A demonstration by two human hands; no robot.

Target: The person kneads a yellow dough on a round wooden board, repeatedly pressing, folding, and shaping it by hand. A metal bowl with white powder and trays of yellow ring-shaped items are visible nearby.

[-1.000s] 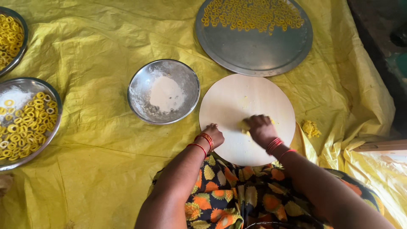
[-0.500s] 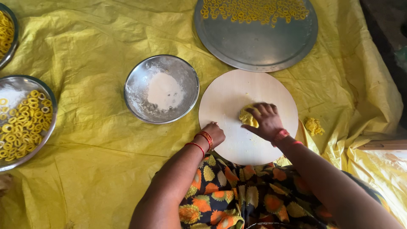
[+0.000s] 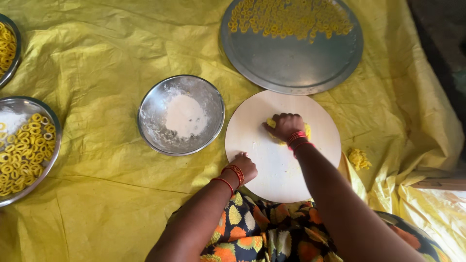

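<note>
A round pale board [image 3: 257, 145] lies on a yellow sheet [image 3: 97, 63] in front of me. My right hand [image 3: 284, 125] is closed into a fist on a lump of yellow dough [image 3: 307, 129] near the board's far side, pressing it down. My left hand [image 3: 245, 165] rests curled on the board's near left edge, holding nothing that I can see. Both wrists wear red bangles.
A steel bowl [image 3: 150, 131] with white flour stands left of the board. A large steel tray [image 3: 291, 63] with several yellow dough rings lies beyond it. Two more steel dishes of rings [image 3: 46, 121] [image 3: 9, 43] sit at the far left. A small dough scrap [image 3: 359, 158] lies to the right.
My right hand has slid away from me across the board with the dough under it, from the near middle to the far side. The left hand stayed at the board's edge.
</note>
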